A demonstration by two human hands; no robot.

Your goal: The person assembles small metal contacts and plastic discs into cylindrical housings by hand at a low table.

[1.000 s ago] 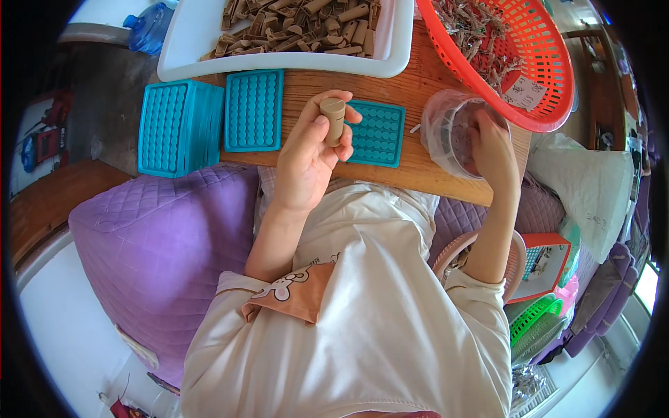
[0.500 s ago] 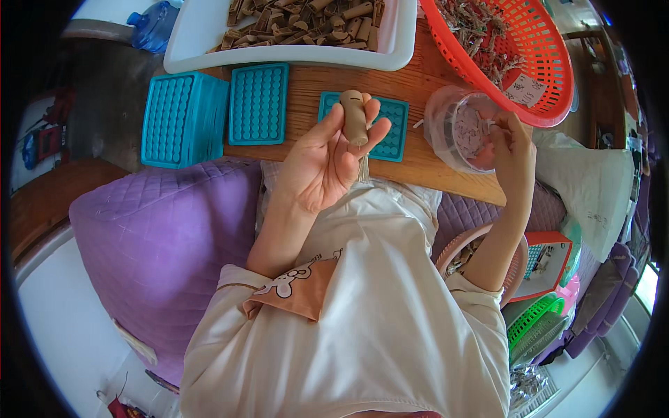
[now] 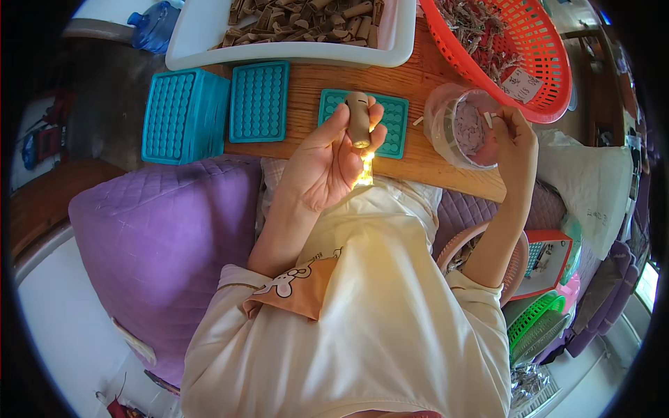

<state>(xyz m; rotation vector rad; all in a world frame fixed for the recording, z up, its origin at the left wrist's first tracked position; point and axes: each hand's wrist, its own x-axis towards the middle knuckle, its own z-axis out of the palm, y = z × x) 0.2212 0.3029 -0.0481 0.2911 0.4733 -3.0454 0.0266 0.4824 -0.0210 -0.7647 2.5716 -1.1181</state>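
Note:
My left hand (image 3: 322, 164) is closed around a brown cylinder (image 3: 359, 124) that has a short dark slot near its top, held upright above the table's near edge. Below it a yellow light string (image 3: 364, 171) glows by my fingers and partly lights my shirt. Over on the right, my right hand (image 3: 517, 139) pinches a small white piece (image 3: 488, 120) at the rim of a clear round tub (image 3: 436, 125). Small pale pieces fill the tub's bottom. Behind the cylinder lies a teal tray (image 3: 394, 125), partly covered by my left hand.
A white bin (image 3: 293, 57) of brown pieces stands at the far side. Left are a teal tray (image 3: 259, 104) and a teal tray stack (image 3: 178, 118). A red basket (image 3: 550, 66) holds tangled strands at far right. A pink basket (image 3: 516, 268) sits by my right forearm.
The string below the cylinder was unlit and now glows yellow. My right hand has lifted slightly from the tub, and a small white piece now shows between its fingers.

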